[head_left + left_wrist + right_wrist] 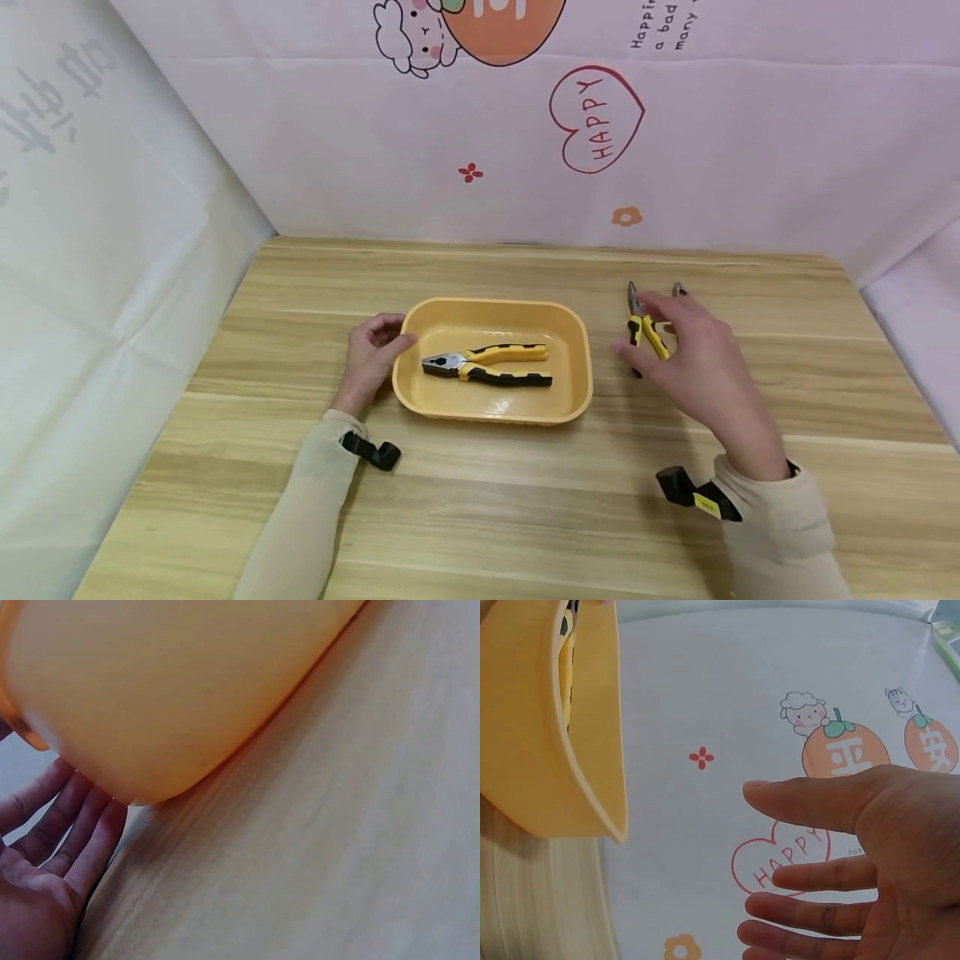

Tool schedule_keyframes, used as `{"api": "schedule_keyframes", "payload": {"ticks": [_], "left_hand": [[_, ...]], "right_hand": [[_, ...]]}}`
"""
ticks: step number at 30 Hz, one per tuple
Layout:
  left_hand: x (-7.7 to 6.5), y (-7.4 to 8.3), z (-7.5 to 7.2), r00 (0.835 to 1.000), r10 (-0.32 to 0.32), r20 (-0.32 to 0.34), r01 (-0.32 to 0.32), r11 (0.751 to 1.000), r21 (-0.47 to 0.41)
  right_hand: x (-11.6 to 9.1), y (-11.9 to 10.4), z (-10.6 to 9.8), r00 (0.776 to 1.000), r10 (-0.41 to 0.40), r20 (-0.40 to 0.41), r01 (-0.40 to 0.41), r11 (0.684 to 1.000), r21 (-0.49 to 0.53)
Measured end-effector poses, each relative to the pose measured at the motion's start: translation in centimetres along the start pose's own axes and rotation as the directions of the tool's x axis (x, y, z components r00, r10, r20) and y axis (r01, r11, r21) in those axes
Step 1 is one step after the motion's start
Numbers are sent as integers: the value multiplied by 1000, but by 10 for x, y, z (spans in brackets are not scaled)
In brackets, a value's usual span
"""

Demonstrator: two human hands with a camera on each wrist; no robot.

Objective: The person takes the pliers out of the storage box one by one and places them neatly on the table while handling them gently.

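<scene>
A yellow plastic bin (492,413) sits on the table, with combination pliers (504,377) lying inside, their yellow-and-black handles pointing right. My left hand (369,360) holds the bin's left end, thumb over the rim; in the left wrist view its fingers (103,838) touch the outer wall. To the right of the bin, my right hand (693,360) hovers over long-nose pliers (656,338) with yellow-and-black handles, partly covering them. In the right wrist view, that hand's thumb and fingers are extended with nothing between them. Another metal tool tip (679,289) shows beyond the hand; its remainder is mostly hidden.
The wood-grain table (525,508) ends at a white printed cloth (360,158) hanging along its far edge. More white cloth (112,275) hangs on the left side. Each wrist carries a black camera strap.
</scene>
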State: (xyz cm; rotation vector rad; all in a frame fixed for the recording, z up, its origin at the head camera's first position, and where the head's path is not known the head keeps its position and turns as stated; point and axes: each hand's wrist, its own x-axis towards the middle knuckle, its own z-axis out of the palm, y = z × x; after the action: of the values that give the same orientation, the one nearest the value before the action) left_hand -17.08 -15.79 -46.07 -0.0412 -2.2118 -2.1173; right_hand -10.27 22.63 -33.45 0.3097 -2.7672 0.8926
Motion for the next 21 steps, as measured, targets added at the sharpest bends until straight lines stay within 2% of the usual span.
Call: {"api": "schedule_keyframes", "payload": {"ticks": [8, 14, 21], "left_hand": [[0, 0, 0, 1000, -2, 5, 2, 1000, -2], [1, 0, -1, 1000, -6, 6, 6, 1000, 8], [1, -1, -1, 1000, 0, 9, 0, 1000, -2]], "right_hand": [[-6, -14, 4, 997, -72, 8, 73, 997, -31], [-8, -23, 11, 987, -160, 4, 160, 987, 3], [-7, -32, 21, 976, -200, 82, 198, 980, 28]]}}
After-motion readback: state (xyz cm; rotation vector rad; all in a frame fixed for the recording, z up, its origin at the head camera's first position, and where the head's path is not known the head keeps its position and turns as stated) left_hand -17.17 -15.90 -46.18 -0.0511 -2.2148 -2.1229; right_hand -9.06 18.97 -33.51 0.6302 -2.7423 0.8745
